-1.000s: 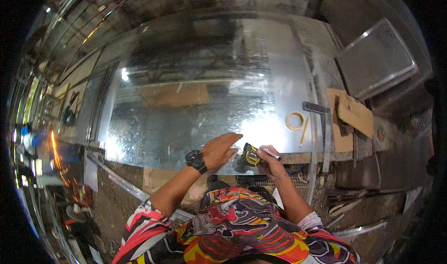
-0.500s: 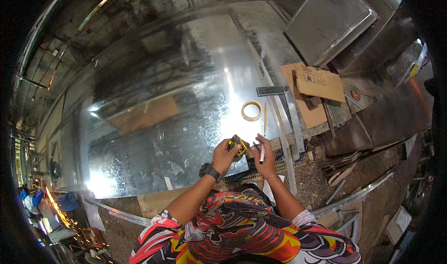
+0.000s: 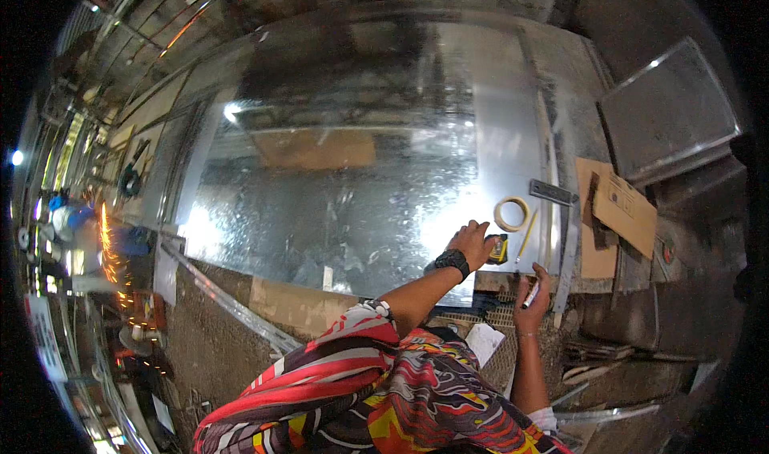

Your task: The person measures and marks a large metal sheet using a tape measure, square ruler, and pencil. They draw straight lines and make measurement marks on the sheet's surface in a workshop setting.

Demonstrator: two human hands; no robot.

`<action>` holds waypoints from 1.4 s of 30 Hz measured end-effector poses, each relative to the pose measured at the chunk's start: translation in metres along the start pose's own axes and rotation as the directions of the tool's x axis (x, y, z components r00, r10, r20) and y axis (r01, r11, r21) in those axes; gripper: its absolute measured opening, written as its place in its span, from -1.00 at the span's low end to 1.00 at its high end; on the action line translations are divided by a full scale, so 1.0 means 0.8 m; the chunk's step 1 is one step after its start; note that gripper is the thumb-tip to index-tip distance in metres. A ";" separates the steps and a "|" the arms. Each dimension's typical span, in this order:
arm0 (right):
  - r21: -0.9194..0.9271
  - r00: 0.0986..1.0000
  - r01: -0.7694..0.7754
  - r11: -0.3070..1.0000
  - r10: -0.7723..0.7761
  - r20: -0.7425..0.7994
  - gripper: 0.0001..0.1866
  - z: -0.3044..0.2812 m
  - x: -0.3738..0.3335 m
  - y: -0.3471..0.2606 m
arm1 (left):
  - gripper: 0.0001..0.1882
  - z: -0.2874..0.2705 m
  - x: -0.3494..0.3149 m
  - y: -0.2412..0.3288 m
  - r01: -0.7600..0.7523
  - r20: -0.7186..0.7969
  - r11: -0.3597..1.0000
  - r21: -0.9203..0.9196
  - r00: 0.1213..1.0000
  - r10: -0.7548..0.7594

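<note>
Left hand (image 3: 474,244) is at the tape measure (image 3: 498,249), can't tell if gripping, apart from right hand (image 3: 532,310) closed on the marker (image 3: 530,295); tape measure sits on the metal sheet (image 3: 376,214) near the tape roll (image 3: 511,202), so steady it flat, marker clear.

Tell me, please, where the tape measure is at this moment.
In the head view, the black-and-yellow tape measure is right of the picture's centre, just below the roll of tape and left of the yellow pencil.
</note>
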State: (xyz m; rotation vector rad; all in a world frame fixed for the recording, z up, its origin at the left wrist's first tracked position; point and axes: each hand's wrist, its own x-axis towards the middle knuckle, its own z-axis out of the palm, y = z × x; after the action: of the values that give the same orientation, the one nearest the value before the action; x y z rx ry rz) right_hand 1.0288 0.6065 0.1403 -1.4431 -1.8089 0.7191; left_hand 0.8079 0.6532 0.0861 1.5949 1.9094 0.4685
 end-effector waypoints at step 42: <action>0.453 0.723 -0.598 0.661 0.200 0.662 -0.76 0.151 -0.199 -0.255 | -0.72 -0.239 -0.420 -0.131 -0.107 -0.042 0.622 -0.775 0.992 0.119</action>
State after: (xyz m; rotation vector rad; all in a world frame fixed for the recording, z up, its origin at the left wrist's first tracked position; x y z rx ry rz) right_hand 0.8336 0.4059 0.1983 -1.2189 -1.3304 1.9915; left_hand 0.6376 0.3247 0.2405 1.0977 1.2751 1.1574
